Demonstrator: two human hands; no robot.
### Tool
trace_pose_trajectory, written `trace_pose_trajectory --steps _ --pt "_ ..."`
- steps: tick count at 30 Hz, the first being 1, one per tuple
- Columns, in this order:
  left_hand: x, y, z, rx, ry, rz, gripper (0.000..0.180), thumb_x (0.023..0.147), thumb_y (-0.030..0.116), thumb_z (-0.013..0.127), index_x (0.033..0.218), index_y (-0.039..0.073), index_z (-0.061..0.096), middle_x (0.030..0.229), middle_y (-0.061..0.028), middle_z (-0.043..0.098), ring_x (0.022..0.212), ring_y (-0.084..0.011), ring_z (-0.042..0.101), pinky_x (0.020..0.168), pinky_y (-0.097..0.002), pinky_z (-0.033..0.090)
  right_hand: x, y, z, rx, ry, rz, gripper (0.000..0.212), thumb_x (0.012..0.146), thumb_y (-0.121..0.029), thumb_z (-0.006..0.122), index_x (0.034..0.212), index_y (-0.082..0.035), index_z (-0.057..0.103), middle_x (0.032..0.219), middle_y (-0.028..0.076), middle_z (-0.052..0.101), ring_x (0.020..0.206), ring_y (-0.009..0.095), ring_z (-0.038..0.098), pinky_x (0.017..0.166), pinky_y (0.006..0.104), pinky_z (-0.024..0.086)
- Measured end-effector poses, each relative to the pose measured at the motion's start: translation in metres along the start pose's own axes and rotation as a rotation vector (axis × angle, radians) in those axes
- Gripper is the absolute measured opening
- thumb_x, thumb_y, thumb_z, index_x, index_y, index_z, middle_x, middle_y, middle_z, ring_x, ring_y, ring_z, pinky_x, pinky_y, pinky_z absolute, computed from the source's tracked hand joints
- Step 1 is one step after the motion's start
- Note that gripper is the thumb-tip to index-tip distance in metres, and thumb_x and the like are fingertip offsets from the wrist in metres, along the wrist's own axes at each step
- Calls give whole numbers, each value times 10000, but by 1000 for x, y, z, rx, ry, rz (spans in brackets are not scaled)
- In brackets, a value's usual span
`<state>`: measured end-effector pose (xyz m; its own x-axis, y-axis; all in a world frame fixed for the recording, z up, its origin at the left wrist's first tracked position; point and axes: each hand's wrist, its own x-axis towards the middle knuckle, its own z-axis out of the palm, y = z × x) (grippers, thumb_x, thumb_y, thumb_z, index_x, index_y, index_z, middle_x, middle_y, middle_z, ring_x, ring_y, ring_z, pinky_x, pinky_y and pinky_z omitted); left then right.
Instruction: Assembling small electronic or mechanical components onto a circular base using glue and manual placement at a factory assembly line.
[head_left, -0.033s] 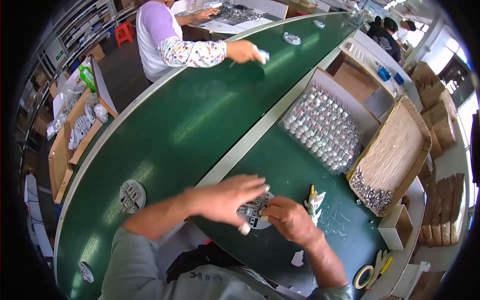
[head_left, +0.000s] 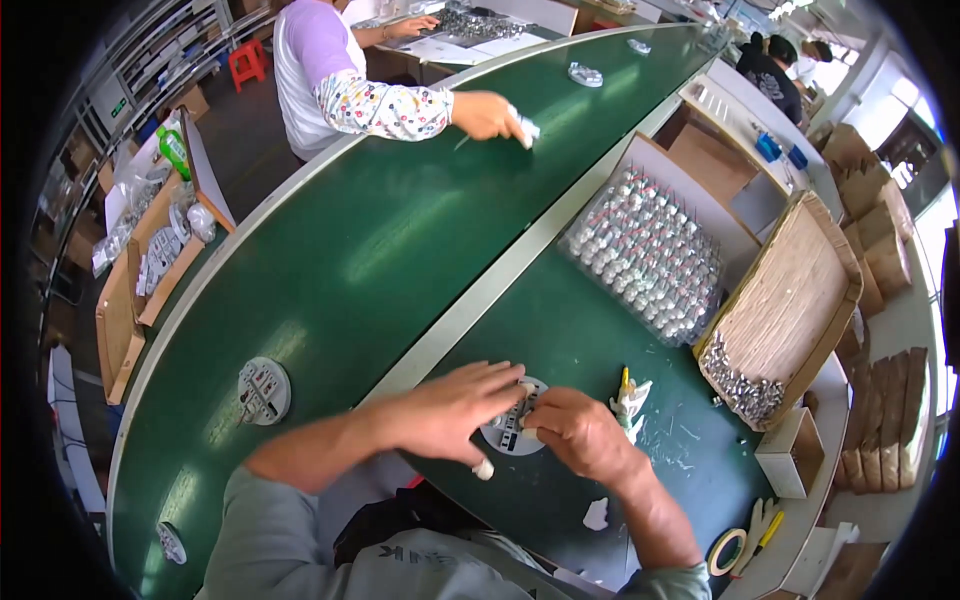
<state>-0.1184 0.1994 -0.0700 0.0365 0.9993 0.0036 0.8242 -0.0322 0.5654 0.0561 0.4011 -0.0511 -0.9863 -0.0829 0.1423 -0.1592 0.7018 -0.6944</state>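
A round grey part (head_left: pixel 515 440) with dark slots lies on the green worktop in front of me. Over its left side hangs my left hand (head_left: pixel 450 415), fingers spread and thumb apart, with pale covers on the thumb tip and a fingertip. My right hand (head_left: pixel 580 432) is closed at the part's right edge, thumb and fingers pinched together; whatever is between them is hidden. Right of it lie a white and yellow tool (head_left: pixel 628 400) and a white scrap (head_left: pixel 596 514).
Similar round parts (head_left: pixel 264 391) sit on the green conveyor belt (head_left: pixel 330 330). Across it, a co-worker's hand (head_left: pixel 490 117) holds a small white object. To my right are a tray of bulb-like pieces (head_left: pixel 650 255), a cardboard tray (head_left: pixel 785 300) with small metal parts, and a tape roll (head_left: pixel 727 552).
My left hand has shifted slightly, uncovering more of the round part. My right hand stays nearly in place. The co-worker's hand has moved and turned a little with the white object.
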Motion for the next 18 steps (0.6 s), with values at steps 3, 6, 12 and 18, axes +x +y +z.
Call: trace_pose_trajectory --steps 3,6,12,18 --pt "-11 15 37 -87 228 -76 942 730 250 954 1513 -45 521 1655 -231 441 1510 -426 462 1252 -487 410 -3 0 15 7 71 13 142 860 13 763 1000 -13 758 943 158 700 879 377 696 798 450 580" --pt "-19 21 55 -128 364 -127 933 689 251 965 1475 -44 556 1623 -228 469 1485 -432 480 1241 -499 419 -13 -14 47 -5 210 87 142 857 9 768 997 -2 750 933 162 692 869 381 691 781 453 577" --pt "-12 11 57 -116 416 -62 915 633 254 981 1419 -32 613 1579 -215 510 1456 -423 507 1222 -496 437 -5 -5 9 -62 7 -12 149 840 11 772 985 4 739 939 162 689 868 384 688 769 463 573" --pt "-14 10 62 -145 532 -123 908 622 216 987 1428 13 623 1534 -182 548 1418 -393 539 1203 -483 456 -15 -7 58 -115 217 84 150 862 23 802 1002 1 750 964 122 696 809 252 681 712 353 554"
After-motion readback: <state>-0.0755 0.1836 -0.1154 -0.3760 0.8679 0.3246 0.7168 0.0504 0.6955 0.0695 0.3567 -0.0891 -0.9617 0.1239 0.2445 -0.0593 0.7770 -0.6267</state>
